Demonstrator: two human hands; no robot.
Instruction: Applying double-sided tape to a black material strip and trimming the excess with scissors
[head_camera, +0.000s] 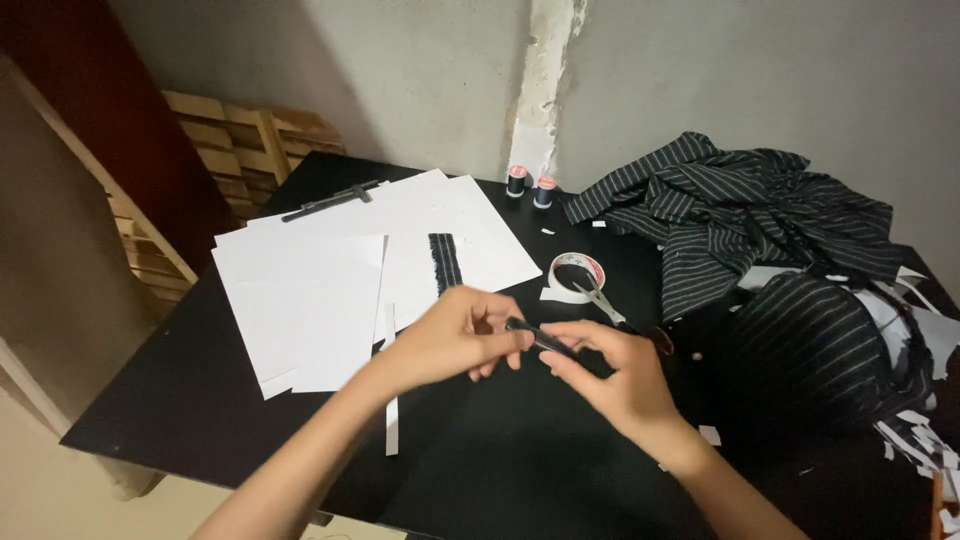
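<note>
Above black counter (200, 400), my left hand (455, 335) and right hand (610, 375) pinch small dark strip (535, 335) between fingertips. Looks light, limp, likely fabric; best gripped at ends. Scissors (600, 300), tape roll (575, 277) near.

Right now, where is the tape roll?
The tape roll lies on the black table, centre-right, between the white sheets and striped cloth, scissors resting on it.

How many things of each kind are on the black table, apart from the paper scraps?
Thread spools: 2, one dark, one reddish
Tape roll: 1
Scissors: 1
Striped fabric strip: 1
Striped garment pile: 1
Dark ruler-like tool: 1
Small dark object held by left hand and right hand: 1
White sheets: overlapping, count unclear
Total: 8, without the sheets
</note>
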